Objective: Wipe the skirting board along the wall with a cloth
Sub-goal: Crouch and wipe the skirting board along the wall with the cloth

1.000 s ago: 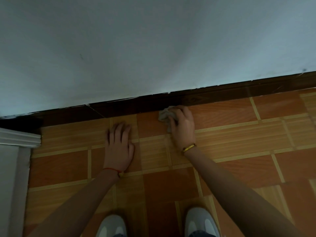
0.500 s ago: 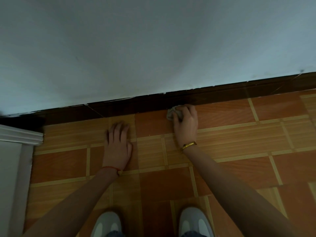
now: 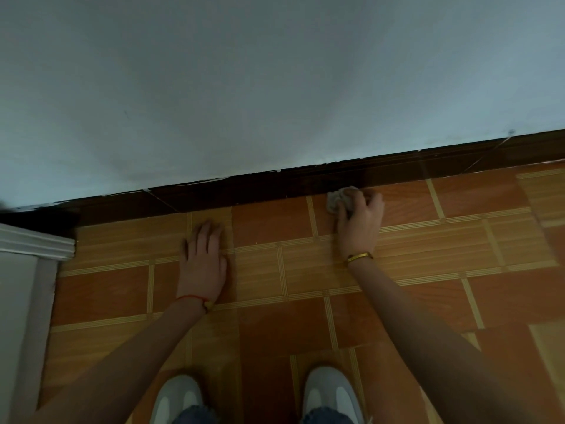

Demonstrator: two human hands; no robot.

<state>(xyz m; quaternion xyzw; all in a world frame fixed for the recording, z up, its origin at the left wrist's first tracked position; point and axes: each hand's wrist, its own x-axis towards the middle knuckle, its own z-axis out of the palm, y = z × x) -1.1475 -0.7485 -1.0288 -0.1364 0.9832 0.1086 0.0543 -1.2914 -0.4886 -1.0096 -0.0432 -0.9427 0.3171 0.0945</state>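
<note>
Two hands down on the floor tiles (image 3: 275, 228): the right hand (image 3: 360, 223) curls around a crumpled grey cloth (image 3: 336, 200), pressing it at the foot of the dark skirting board (image 3: 244, 192), gold bangle (image 3: 360, 257) at the wrist. The left hand (image 3: 203, 258) lies flat, fingers straight, palm on the tiles, red string (image 3: 191, 298) on its wrist. Above the board, pale wall (image 3: 275, 87); below, two white shoes (image 3: 330, 393).
</note>
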